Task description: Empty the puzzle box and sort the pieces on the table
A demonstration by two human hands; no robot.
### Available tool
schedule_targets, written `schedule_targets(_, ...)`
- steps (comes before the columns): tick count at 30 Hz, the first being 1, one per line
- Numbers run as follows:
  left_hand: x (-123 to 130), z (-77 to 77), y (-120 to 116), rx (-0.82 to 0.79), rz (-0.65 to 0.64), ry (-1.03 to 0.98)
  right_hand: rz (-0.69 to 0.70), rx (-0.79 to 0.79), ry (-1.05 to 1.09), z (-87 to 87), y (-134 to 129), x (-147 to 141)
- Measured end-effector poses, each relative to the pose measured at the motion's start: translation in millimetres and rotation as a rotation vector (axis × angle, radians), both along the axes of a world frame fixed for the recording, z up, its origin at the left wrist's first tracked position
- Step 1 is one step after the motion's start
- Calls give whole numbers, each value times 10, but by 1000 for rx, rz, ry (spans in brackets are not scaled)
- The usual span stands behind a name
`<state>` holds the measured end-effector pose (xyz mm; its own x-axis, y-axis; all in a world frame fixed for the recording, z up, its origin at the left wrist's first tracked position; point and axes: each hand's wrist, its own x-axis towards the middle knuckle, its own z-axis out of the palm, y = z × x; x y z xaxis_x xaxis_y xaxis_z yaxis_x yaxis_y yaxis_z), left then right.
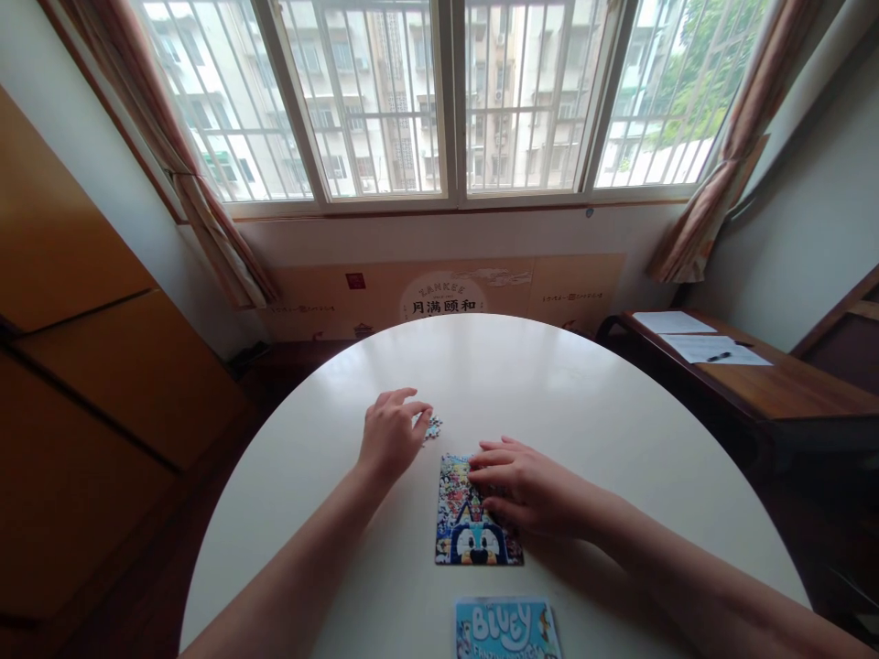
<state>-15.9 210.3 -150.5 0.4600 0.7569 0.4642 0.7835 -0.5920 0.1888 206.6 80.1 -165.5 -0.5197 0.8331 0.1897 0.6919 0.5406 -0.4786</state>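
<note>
White gloss under both my hands: a round tabletop (604, 403). Left hand (391, 435): palm down, half open, fingers bent, thumb drawn in close to the index finger over a small heap of loose jigsaw pieces (432, 426). Whether a piece is pinched between the tips, cannot tell; the contact is too small to see. The bent fingers and inward thumb look suited to single small pieces rather than a handful.

Right hand (528, 485): loosely open, palm down, fingers reaching over the right side of the jigsaw puzzle (479, 545). No grasp visible; underside hidden. Probable function of this placement: steadying the sheet, or feeling along its surface.

Jigsaw puzzle: flat, upright to my view, dog face at the near end, crowded small figures beyond. It sits between my forearms, presumably for even access from both sides. The heap lies just beyond its far left corner, off the picture yet within short reach, which keeps the loose pieces distinct from the picture.

Nearer to me, apart from the puzzle: a blue "BLUEY" package (508, 627), lettering facing me, readable from here. Its near end is out of view. Beyond the tabletop's right edge: a wooden side table (810, 389) bearing papers (673, 322) and dark pens (719, 357).
</note>
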Motion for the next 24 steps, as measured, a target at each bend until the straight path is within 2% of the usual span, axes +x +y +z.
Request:
schedule_targets(2,-24,68,-50,-5,-14,-49,-10,-11,-10,9,-5,4)
schedule_targets(4,-20,130,-128,-83,-59,-38,-18,-25,-15,19,-7,5)
schedule_targets(8,61,195,-336,-310,-163,142,-17,-43,-20,24,-4,10)
schedule_targets(12,121,224,-466,-380,-161,288,-23,-47,-41,-9,12,27)
schedule_targets(17,125,249,-459,-420,-168,338,-7,-34,-54,-55,26,51)
schedule_targets(24,117,185,-399,-472,-166,249,-23,-30,-60,-18,1,40)
